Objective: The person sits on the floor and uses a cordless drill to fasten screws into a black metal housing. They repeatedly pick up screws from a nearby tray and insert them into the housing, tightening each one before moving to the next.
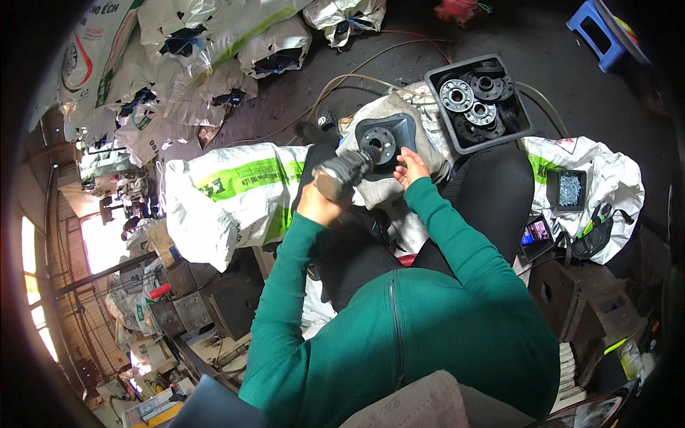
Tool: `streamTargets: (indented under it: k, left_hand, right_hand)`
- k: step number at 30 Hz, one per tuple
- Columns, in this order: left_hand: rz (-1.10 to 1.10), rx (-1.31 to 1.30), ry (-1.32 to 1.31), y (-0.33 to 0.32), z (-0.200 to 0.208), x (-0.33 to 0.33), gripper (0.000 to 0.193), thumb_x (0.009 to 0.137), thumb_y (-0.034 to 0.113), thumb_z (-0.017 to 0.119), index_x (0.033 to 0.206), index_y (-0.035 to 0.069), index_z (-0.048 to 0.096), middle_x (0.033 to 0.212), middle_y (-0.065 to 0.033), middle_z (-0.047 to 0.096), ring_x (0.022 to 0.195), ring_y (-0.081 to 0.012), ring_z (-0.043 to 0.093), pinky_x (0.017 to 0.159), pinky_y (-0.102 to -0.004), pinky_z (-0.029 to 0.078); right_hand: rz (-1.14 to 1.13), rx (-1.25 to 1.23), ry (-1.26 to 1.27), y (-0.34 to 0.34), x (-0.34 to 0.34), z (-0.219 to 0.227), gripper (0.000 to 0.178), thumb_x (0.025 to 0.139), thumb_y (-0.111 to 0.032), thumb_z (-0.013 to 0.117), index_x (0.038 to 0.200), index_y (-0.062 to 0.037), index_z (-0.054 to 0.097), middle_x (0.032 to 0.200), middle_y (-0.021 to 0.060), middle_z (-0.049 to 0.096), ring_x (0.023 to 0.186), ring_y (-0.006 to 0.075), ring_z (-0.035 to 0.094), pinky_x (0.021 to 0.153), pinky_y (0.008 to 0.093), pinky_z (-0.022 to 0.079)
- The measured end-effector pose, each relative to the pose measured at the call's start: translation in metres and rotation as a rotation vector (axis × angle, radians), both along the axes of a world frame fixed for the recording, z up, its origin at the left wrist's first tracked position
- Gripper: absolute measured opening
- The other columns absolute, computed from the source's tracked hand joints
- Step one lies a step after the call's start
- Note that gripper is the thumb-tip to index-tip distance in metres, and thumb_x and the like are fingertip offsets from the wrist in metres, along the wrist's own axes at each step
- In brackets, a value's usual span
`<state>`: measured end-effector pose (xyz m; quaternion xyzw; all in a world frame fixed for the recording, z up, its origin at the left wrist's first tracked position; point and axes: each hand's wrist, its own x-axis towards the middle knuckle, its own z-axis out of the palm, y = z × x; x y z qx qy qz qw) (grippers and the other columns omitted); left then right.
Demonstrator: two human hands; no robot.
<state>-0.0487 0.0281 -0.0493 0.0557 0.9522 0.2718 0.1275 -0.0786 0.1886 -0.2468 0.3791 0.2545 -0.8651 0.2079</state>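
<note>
My left hand [321,205] is wrapped round a grey power driver [338,175], cylindrical and smeared by motion. Its nose points at a round dark metal flange [377,145] with a hole in the middle and smaller holes about it. The flange sits in a black square tray [407,127] in front of me, on a pale cloth-like sack [385,107]. Beside the tray's right edge is my right hand [412,168], thumb and fingers drawn together. Whatever they hold is too small to make out.
Right of the tray stands a black bin [467,146] of round metal flanges. A small box of screws [569,190], a phone [535,232] and a black pouch [594,235] are farther right. White sacks [228,189] lie left; hoses [335,82] cross the floor; a blue stool [598,32] stands far right.
</note>
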Motion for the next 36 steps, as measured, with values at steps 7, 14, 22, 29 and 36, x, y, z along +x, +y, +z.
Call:
streamTargets:
  k: [7, 14, 22, 29, 36]
  left_hand:
    - [0.171, 0.034, -0.142, -0.018, -0.029, -0.050, 0.044, 0.068, 0.005, 0.072, 0.110, 0.000, 0.057, 0.100, -0.0105, 0.064, 0.092, -0.0193, 0.061, 0.082, -0.0313, 0.047]
    - [0.156, 0.036, -0.178, -0.012, -0.028, -0.062, 0.044, 0.069, 0.007, 0.073, 0.110, 0.002, 0.059, 0.100, -0.0096, 0.065, 0.093, -0.0197, 0.061, 0.083, -0.0310, 0.046]
    - [0.113, -0.033, -0.238, -0.010, -0.034, -0.076, 0.045, 0.066, 0.015, 0.073, 0.107, 0.003, 0.060, 0.096, -0.0134, 0.065, 0.091, -0.0251, 0.062, 0.080, -0.0338, 0.048]
    - [0.038, -0.132, -0.352, -0.008, -0.033, -0.103, 0.039, 0.063, 0.016, 0.070, 0.099, 0.005, 0.063, 0.091, -0.0149, 0.066, 0.087, -0.0267, 0.064, 0.076, -0.0341, 0.049]
    - [0.026, -0.188, -0.404, 0.004, -0.031, -0.114, 0.042, 0.062, 0.008, 0.071, 0.103, 0.003, 0.062, 0.095, -0.0118, 0.066, 0.091, -0.0227, 0.062, 0.082, -0.0312, 0.047]
  right_hand:
    - [0.124, 0.273, 0.058, -0.017, -0.018, -0.025, 0.033, 0.079, -0.026, 0.069, 0.106, -0.0098, 0.058, 0.056, -0.0064, 0.043, 0.040, 0.0033, 0.033, 0.035, 0.0207, 0.029]
    - [0.175, 0.342, 0.094, -0.028, -0.019, -0.041, 0.037, 0.078, -0.026, 0.070, 0.106, -0.0062, 0.057, 0.072, -0.0030, 0.056, 0.044, 0.0046, 0.038, 0.036, 0.0216, 0.031]
    - [0.196, 0.414, 0.147, -0.038, -0.018, -0.062, 0.033, 0.079, -0.024, 0.070, 0.102, -0.0036, 0.059, 0.071, -0.0026, 0.056, 0.045, 0.0049, 0.039, 0.038, 0.0223, 0.031]
    - [0.181, 0.463, 0.216, -0.045, -0.014, -0.080, 0.028, 0.080, -0.017, 0.069, 0.101, -0.0005, 0.059, 0.077, -0.0005, 0.061, 0.062, 0.0046, 0.049, 0.055, 0.0191, 0.038]
    - [0.156, 0.409, 0.134, -0.046, -0.018, -0.073, 0.029, 0.078, -0.015, 0.071, 0.098, 0.0020, 0.059, 0.076, 0.0012, 0.061, 0.066, 0.0070, 0.052, 0.060, 0.0204, 0.041]
